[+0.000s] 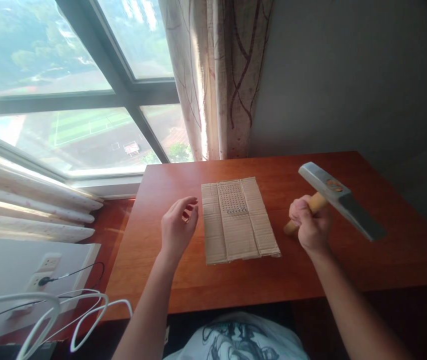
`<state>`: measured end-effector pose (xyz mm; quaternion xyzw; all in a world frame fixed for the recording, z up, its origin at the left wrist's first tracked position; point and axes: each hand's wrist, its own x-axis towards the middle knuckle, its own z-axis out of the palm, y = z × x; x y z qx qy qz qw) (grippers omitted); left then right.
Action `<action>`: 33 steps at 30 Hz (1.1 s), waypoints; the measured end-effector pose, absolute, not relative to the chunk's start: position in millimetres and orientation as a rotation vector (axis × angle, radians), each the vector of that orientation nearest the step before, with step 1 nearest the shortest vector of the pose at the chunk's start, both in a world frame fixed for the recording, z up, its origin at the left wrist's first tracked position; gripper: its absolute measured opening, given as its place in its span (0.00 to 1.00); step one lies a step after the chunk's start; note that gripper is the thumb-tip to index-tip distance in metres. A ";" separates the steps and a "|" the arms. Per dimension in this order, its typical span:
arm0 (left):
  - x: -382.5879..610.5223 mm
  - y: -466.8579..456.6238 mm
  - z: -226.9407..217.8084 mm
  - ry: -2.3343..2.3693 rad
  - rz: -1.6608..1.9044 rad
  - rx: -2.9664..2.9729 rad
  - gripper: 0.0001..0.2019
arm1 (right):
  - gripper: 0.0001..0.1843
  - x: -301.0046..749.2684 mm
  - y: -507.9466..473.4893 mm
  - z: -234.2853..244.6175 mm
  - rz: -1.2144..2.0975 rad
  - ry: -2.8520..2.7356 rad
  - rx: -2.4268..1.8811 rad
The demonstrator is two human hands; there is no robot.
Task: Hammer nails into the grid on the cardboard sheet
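Observation:
In my right hand (311,227) is a hammer (333,190), gripped by its wooden handle and raised over the right part of the table. Its large grey metal head slants down to the right. A flat piece of brown cardboard (238,237) with two lengthwise creases lies on the table between my hands. Its upper middle bears a grid of small dark dots, with a row of short, slanted dark marks below, too small to make out. Just left of the cardboard hovers my left hand (178,222), its fingers curved and apart from the thumb, with nothing visible between them.
The reddish-brown wooden table (142,272) stands by a window (86,130) and a patterned curtain (221,80). White cables (101,300) loop near its lower left corner. A plug (44,281) sits in a wall socket at left.

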<state>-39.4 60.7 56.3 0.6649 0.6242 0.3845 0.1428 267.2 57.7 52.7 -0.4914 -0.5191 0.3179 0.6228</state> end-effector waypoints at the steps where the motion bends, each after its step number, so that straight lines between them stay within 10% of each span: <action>1: -49.1 60.7 52.7 1.885 1.051 1.916 0.09 | 0.23 267.2 57.9 51.0 0.746 -1.159 -1.083; 17: -74.0 55.6 20.7 2.157 -0.070 2.188 0.13 | 0.24 268.6 51.6 46.8 0.731 -1.129 -1.098; 33: -33.8 55.0 56.8 1.507 1.367 1.451 0.11 | 0.23 269.6 48.0 44.0 0.740 -1.166 -1.074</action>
